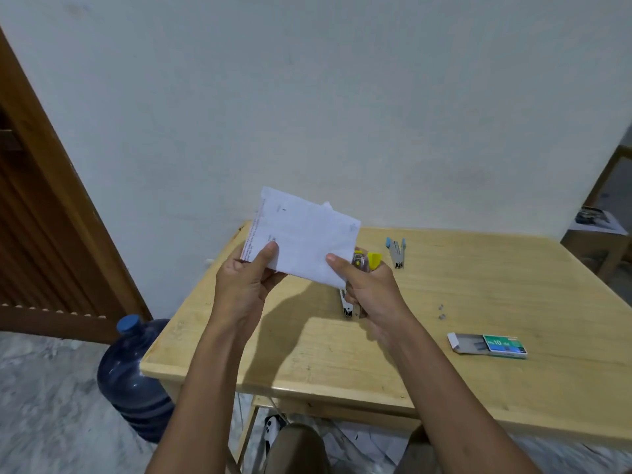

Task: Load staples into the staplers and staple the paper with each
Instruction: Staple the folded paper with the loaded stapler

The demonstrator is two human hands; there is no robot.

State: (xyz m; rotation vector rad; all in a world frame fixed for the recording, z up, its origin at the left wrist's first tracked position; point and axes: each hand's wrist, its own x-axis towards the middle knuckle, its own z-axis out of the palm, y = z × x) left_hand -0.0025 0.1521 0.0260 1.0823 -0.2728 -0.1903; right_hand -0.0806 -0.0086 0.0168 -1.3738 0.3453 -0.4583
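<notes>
A folded white paper (302,236) is held up above the wooden table (444,295). My left hand (244,285) pinches its lower left corner, thumb on the front. My right hand (371,292) grips a yellow stapler (366,261) and its thumb presses the paper's lower right edge. Part of this stapler is hidden behind the paper and my fingers. A second stapler (396,251), metal with light blue ends, lies on the table behind my right hand. An open green box of staples (489,343) sits at the right front.
Two small metal bits (441,311) lie on the table between the staple box and my right hand. A large blue water bottle (133,378) stands on the floor by the table's left front corner. A wooden door (44,217) is at far left, the wall behind.
</notes>
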